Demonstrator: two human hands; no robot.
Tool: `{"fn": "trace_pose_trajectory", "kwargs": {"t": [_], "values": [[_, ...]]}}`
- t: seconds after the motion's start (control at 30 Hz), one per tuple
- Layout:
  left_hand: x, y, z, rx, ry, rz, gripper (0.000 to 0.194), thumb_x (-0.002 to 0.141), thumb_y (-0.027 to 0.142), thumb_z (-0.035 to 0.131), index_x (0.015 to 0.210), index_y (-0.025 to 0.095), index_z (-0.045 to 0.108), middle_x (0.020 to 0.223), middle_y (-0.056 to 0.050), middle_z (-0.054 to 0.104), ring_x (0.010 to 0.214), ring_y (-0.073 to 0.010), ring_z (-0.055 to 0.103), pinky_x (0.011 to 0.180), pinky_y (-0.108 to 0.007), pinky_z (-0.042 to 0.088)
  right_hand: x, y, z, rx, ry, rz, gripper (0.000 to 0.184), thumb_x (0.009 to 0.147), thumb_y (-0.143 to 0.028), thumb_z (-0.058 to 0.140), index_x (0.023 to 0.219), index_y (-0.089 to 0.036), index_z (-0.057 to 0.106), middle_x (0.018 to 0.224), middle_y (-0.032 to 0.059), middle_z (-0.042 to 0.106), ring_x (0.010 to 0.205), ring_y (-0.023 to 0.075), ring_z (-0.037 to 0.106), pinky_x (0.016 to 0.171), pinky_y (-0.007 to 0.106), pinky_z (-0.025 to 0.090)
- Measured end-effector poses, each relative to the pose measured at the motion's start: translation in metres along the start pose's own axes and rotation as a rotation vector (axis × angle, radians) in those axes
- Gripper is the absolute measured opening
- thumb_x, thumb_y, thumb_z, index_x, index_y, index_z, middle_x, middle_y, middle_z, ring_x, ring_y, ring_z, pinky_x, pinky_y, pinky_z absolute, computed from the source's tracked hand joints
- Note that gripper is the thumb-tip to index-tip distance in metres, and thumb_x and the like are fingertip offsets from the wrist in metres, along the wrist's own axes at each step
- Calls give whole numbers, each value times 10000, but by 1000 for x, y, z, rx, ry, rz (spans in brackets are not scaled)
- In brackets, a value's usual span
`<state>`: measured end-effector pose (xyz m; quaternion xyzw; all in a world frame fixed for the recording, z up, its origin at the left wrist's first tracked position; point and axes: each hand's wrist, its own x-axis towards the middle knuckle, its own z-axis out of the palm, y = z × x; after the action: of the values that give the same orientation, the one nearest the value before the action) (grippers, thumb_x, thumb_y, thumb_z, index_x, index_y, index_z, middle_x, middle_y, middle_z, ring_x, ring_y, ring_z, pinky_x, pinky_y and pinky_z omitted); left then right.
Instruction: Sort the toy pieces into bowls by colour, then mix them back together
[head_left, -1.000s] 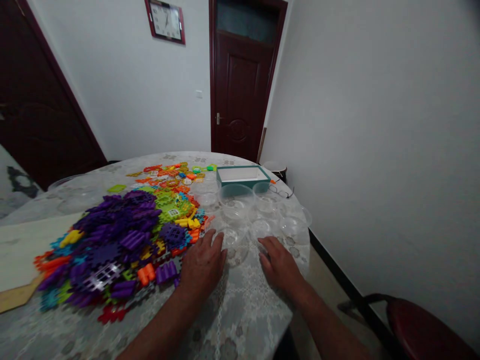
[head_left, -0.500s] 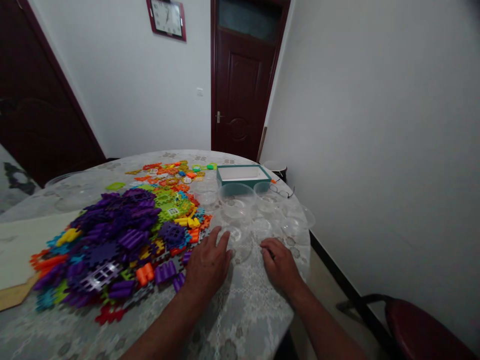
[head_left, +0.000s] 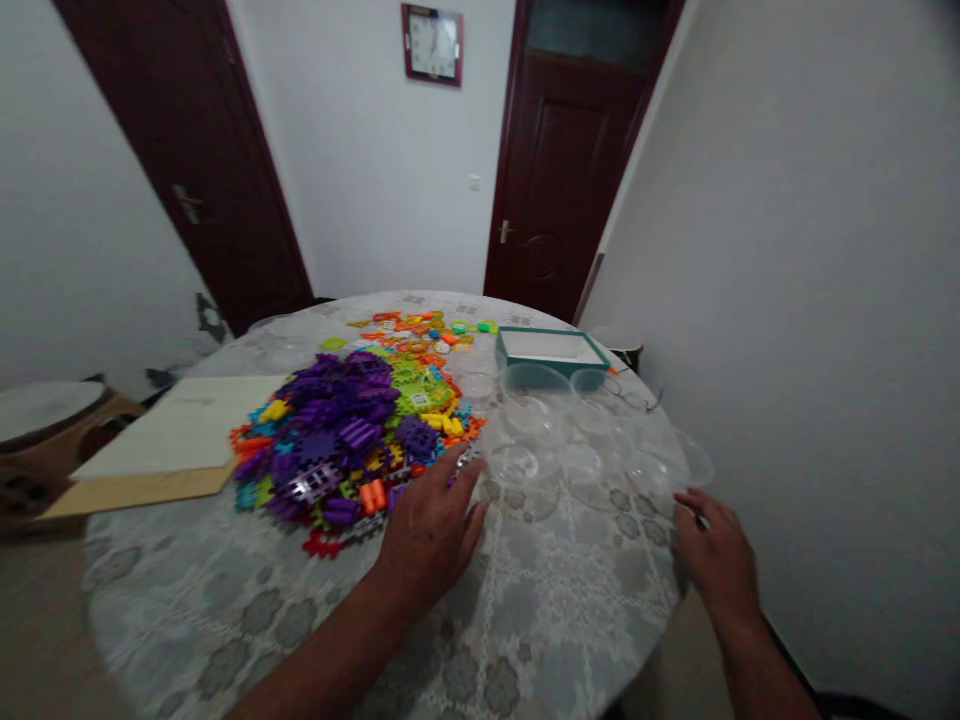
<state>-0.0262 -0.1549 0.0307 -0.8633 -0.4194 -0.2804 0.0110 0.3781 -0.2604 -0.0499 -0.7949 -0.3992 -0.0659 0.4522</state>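
Observation:
My left hand lies low over the table with its fingers apart and nothing in its grasp. It is beside the near right side of a heap of plastic building pieces, mostly purple, with green, orange, yellow and blue ones. Several clear plastic bowls stand just beyond its fingertips. My right hand is at the table's right edge, fingers curled in. A small dark spot shows between thumb and fingers; I cannot make out whether it is an object. The nearest bowls lie just beyond this hand.
A green-rimmed box with a white inside stands behind the bowls, eyeglasses to its right. Pale boards lie at the table's left. A patterned cloth covers the round table. A wall rises on the right.
The view has swung left and takes in more of the table. My right hand has moved right, away from my left hand, to the table edge. The heap looks the same.

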Motion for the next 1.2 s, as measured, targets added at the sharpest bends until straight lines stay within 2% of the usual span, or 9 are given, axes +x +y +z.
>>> {"fn": "trace_pose_trajectory", "kwargs": {"t": [0.13, 0.23, 0.3, 0.37, 0.43, 0.53, 0.67, 0.83, 1.2], "values": [[-22, -34, -34, 32, 102, -122, 366, 1035, 313, 531, 1385, 257, 619, 1513, -127, 598, 1385, -285, 593, 1174, -469, 501, -2, 24, 6, -65, -14, -16, 245, 795, -553, 538, 846, -388, 712, 1138, 171, 717, 1093, 452, 663, 925, 698, 491], [-25, -77, -56, 111, 198, -246, 382, 1031, 331, 519, 1391, 237, 607, 1477, -140, 608, 1397, -294, 570, 1195, -482, 466, -21, 11, 13, -83, -53, -29, 209, 810, -563, 539, 846, -430, 696, 1014, 139, 726, 858, 426, 697, 791, 721, 522], [-18, -113, -67, 224, 246, -341, 421, 1024, 382, 525, 1395, 196, 598, 1484, -176, 587, 1405, -318, 549, 1209, -499, 430, -39, -21, 18, 44, -187, -167, 209, 827, -573, 570, 883, -436, 719, 1006, 111, 755, 810, 386, 727, 741, 661, 585], [-5, -148, -72, 324, 247, -446, 467, 1011, 430, 525, 1388, 164, 600, 1459, -206, 596, 1402, -346, 540, 1193, -508, 426, -58, -69, 22, 210, -441, -436, 201, 886, -555, 604, 961, -432, 744, 1006, 73, 777, 854, 334, 765, 726, 532, 655], [10, -178, -73, 366, 146, -559, 501, 1001, 455, 523, 1379, 138, 607, 1406, -228, 630, 1348, -372, 579, 1147, -516, 451, -75, -124, 26, 256, -764, -673, 190, 964, -411, 636, 1125, -415, 737, 1118, 35, 778, 913, 251, 774, 794, 392, 679], [28, -205, -66, 311, -5, -717, 560, 989, 501, 523, 1382, 110, 599, 1280, -248, 704, 1246, -407, 651, 1069, -538, 487, -95, -199, 41, 302, -919, -942, 304, 979, -255, 640, 1268, -336, 686, 1269, 51, 734, 1147, 226, 723, 1000, 345, 627], [40, -218, -46, 209, -8, -729, 674, 996, 521, 525, 1521, 103, 465, 1416, -244, 667, 1311, -359, 645, 1097, -466, 472, -114, -247, 88, 244, -838, -1050, 378, 904, -124, 627, 1255, -256, 675, 1361, 116, 675, 1238, 294, 664, 1058, 457, 591], [52, -224, -25, 130, 2, -718, 729, 1003, 547, 533, 1573, 112, 406, 1584, -238, 542, 1421, -325, 573, 1149, -413, 433, -139, -243, 138, 231, -711, -1010, 476, 822, -82, 658, 1268, -248, 665, 1537, 139, 561, 1377, 350, 571, 1139, 548, 517], [102, -213, -12, 45, 6, -688, 716, 961, 584, 605, 1536, 176, 484, 1501, -207, 620, 1391, -355, 588, 1139, -451, 433, -148, -234, 152, 307, -618, -964, 473, 840, -79, 618, 1270, -273, 651, 1502, 129, 589, 1307, 343, 607, 1085, 563, 546]]}}
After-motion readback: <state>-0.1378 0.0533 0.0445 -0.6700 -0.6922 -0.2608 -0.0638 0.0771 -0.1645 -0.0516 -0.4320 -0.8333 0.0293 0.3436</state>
